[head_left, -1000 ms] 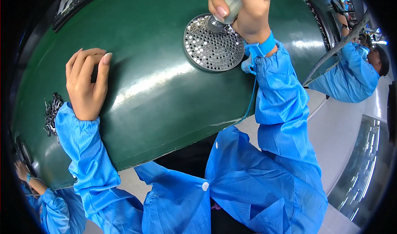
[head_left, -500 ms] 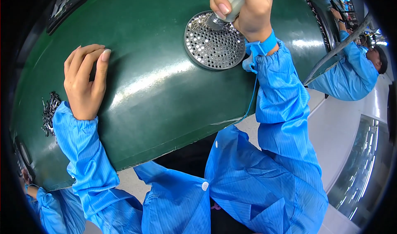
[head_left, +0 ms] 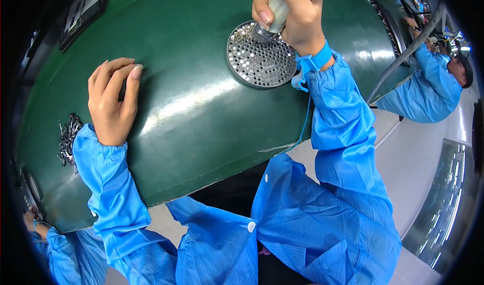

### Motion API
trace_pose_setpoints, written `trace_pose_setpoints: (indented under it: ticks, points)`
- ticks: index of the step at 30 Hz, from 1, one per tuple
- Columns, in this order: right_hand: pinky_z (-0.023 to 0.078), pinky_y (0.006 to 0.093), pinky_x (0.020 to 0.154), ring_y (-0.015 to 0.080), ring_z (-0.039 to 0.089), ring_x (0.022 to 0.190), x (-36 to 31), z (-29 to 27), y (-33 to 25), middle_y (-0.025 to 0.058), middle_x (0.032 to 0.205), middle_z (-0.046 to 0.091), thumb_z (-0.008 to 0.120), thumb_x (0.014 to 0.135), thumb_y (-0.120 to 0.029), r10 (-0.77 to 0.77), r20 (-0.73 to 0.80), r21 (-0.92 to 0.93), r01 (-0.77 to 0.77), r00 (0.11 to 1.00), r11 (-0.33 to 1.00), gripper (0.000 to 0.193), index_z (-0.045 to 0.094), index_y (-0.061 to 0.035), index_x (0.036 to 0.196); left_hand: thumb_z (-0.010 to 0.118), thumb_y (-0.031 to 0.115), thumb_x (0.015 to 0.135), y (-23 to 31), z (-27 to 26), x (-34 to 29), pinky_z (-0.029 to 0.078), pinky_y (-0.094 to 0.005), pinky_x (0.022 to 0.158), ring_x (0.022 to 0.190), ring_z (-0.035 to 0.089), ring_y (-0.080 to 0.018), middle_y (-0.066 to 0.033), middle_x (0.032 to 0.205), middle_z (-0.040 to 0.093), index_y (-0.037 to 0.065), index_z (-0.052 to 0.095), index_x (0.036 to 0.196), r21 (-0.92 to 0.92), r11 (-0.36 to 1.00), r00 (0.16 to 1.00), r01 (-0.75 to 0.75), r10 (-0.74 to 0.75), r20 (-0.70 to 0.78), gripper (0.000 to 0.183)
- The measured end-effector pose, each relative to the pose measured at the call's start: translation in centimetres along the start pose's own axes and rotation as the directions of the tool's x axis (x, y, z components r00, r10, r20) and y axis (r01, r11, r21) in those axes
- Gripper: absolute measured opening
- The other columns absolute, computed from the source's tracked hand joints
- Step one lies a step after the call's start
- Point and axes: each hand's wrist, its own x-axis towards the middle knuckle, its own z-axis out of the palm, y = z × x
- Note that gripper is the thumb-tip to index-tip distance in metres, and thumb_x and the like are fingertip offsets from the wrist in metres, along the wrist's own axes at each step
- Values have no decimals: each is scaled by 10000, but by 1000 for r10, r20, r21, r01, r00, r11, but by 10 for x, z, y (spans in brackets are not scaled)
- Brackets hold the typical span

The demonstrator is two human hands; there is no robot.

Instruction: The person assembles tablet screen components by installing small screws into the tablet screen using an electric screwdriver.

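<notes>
My right hand (head_left: 295, 20) is closed round the pale body of an electric screwdriver (head_left: 282, 8). Its metal tip end meets the upper part of a round dark plate (head_left: 262, 63) full of small holes. Shiny small metal pieces, probably screws, fill many of the holes near the tip; the tip itself is hard to see. A blue wrist strap (head_left: 317, 58) with a cord circles my right wrist. Over the green table to the left, my left hand (head_left: 113, 98) rests with bent, loosely parted fingers and nothing visible in them.
A pile of small black and silver parts (head_left: 69, 141) lies left of my left forearm. A dark-framed tray (head_left: 85, 15) stands at the far left. At the right, a grey cable (head_left: 408, 53) hangs near a co-worker in blue (head_left: 428, 91). Another person's sleeve (head_left: 65, 249) shows lower left.
The view has shifted a little, so the left hand and pile appear slightly farther right. The screwdriver has moved slightly relative to the plate; its tip end still meets the upper part.
</notes>
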Motion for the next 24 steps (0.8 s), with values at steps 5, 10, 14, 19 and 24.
trace_pose_setpoints:
  ticks: [5,10,14,19,24]
  points:
    - [434,245,427,104,506,427,3,1,-9,72,594,590,593,977,-206,-6,17,40,5,1000,999,264,636,55,964,654,93,958,-3,-5,2,512,-386,941,1005,655,-286,-111,1063,696,-3,722,991,0,1000,1000,-4,4,-28,123]
    - [445,269,413,105,570,458,17,-11,-18,98,711,706,706,895,-131,-153,-38,79,155,988,985,155,686,17,853,635,24,963,14,14,31,526,-326,861,943,676,-246,-145,1023,690,-21,699,1066,-234,968,982,96,-131,-139,130]
    - [427,258,413,98,577,470,7,-15,-22,52,721,686,724,900,-122,-6,-53,158,15,999,987,140,694,15,913,698,70,921,34,60,112,550,-330,787,843,677,-242,-154,972,671,3,643,1191,-434,894,981,112,-169,-95,284]
    - [519,277,631,82,643,704,-2,-21,-28,17,775,693,746,877,-120,43,-82,125,-32,996,992,129,703,-19,944,788,431,838,-1,216,283,565,-364,789,897,688,-271,-185,1032,677,-30,525,1286,-531,716,877,453,-464,122,695]
    - [530,328,660,191,677,700,6,-28,-11,113,805,693,757,837,-117,-228,-223,-115,207,948,972,198,689,-13,992,833,582,720,20,312,399,601,-421,608,803,718,-318,-230,1094,674,-144,548,1235,-347,750,827,563,-515,226,934]
